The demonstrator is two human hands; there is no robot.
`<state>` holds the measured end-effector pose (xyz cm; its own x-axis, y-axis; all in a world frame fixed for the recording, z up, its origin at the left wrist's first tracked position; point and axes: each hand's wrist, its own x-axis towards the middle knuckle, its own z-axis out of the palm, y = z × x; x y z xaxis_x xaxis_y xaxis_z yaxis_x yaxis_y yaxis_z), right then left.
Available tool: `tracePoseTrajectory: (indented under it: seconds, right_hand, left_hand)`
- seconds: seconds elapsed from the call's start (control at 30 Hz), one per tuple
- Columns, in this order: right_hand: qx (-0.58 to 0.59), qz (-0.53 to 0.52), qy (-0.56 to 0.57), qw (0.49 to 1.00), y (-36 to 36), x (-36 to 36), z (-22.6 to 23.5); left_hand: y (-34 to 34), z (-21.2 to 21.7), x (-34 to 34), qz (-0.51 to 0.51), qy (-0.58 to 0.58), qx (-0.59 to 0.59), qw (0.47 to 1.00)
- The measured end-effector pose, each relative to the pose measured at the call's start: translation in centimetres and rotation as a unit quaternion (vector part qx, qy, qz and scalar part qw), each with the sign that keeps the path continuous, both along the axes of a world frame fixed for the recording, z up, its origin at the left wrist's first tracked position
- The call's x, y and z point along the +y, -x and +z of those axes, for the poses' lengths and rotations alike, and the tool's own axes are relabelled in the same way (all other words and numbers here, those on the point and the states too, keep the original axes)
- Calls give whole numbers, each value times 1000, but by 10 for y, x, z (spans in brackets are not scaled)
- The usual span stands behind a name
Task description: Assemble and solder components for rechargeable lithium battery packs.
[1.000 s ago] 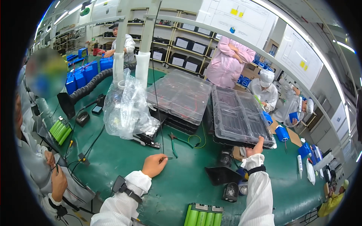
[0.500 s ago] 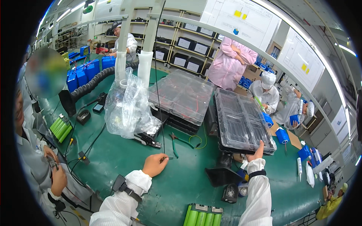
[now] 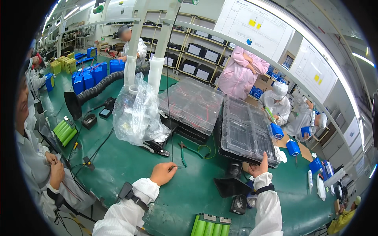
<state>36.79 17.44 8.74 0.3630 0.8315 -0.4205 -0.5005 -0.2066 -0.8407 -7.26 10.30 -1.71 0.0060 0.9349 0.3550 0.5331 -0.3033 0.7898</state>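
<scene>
Over the green table [image 3: 118, 175], your right hand [image 3: 258, 168] is reaching forward palm-up, its grip clasping the clear tray [image 3: 248, 129] at the near edge, thumb outside, fingers beneath; your left hand [image 3: 164, 173] is curling low, its grip pinched closed on a thin dark cable [image 3: 169, 98] hanging from above.

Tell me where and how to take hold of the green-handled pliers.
Best, probably, by both green handles, from above and the near right side: the pliers lie open on the table, head at the far end, handles splayed toward the near side and rightward.
</scene>
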Motion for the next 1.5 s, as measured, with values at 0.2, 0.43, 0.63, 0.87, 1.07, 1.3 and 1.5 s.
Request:
tracePoseTrajectory:
  seconds: [0.2, 0.43, 0.63, 0.87, 1.07, 1.3, 1.5]
  right_hand:
    - [-24, -36, 20, 999, 4, -6, 0]
    - [-44, 53, 6, 998, 17, -49, 22]
    - [-262, 100, 11, 960, 90, -126, 84]
    - [-505, 155, -281, 801, 139, -120, 151]
    - [-816, 101, -388, 416, 173, -54, 158]
    - [-862, 162, -324, 356, 181, 48, 87]
    - [-905, 205, -268, 260, 230, 104, 56]
  left_hand:
    - [-1, 2, 0, 2, 13, -6, 1000]
    - [-1, 4, -3, -1, -9, -8, 1000]
    - [3, -2, -5, -3, 19, -1, 1000]
    - [-1, 1, 3, -3, -32, -4, 999]
    - [0, -4, 5, 3, -24, -3, 1000]
    - [-5, -4, 4, -17, -6, 15, 1000]
    - [4, -7, 1, -12, -12, 6, 1000]
